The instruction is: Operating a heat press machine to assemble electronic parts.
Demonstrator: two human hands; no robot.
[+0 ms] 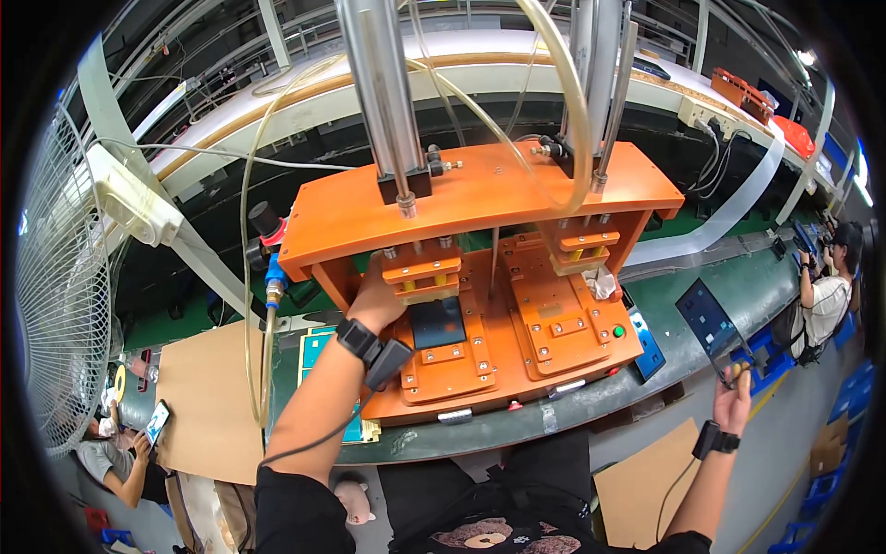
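An orange two-station press [480, 212] stands on the green bench before me. My left hand [374, 294] reaches under its top beam, beside the left pressing head [422, 275]; its fingers are hidden there. Below that head, a dark rectangular panel [437, 323] lies on the left fixture plate [448, 372]. Out to the right, my right hand [734, 399] is closed with fingertips pinched on the lower end of a thin, dark glossy sheet [709, 319] with bluish patches. That sheet is held tilted, away from the press. No panel shows on the right fixture plate [561, 323].
Blue-and-yellow sheets [318, 351] lie left of the press, near brown cardboard [210, 397]. Another blue panel [648, 346] rests at its right side. Air hoses [249, 231] hang around the press; a fan [65, 286] stands far left. Other people [831, 295] work at both sides.
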